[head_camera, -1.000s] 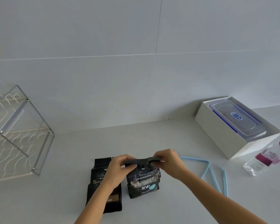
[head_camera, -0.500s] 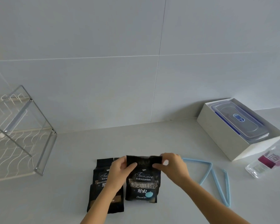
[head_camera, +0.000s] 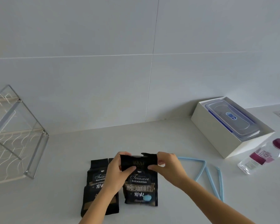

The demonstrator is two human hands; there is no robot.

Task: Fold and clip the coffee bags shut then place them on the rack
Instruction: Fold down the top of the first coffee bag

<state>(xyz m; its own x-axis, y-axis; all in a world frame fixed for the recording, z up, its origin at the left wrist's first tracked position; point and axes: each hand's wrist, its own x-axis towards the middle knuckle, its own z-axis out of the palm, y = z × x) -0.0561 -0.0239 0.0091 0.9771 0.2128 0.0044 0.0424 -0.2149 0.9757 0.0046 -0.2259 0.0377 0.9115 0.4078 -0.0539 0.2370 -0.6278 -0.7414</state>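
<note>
Desk (head_camera: 71,159) space is carrying everything here, pale and running back to a tiled wall, with the wire rack (head_camera: 14,143) standing at its far left, well apart from the work. A white box (head_camera: 217,136) is sitting at the far right with a clear lidded container (head_camera: 233,120) inside it, and a clear bottle (head_camera: 263,156) is lying just in front of it. Two black coffee bags are lying side by side near the front edge: the left bag (head_camera: 95,180) is waiting untouched, partly hidden by the forearm, while the right bag (head_camera: 140,183) is having its top strip folded. The left hand (head_camera: 120,168) and right hand (head_camera: 166,164) are each keeping a narrow pinching grip on that top, thumbs in front, fingers behind. Pale blue clips (head_camera: 207,173) are lying just right of the hands, none yet taken. Folding appears to be the step in hand; next, one hand will likely need to be pinning the fold while the other is reaching for a clip.
</note>
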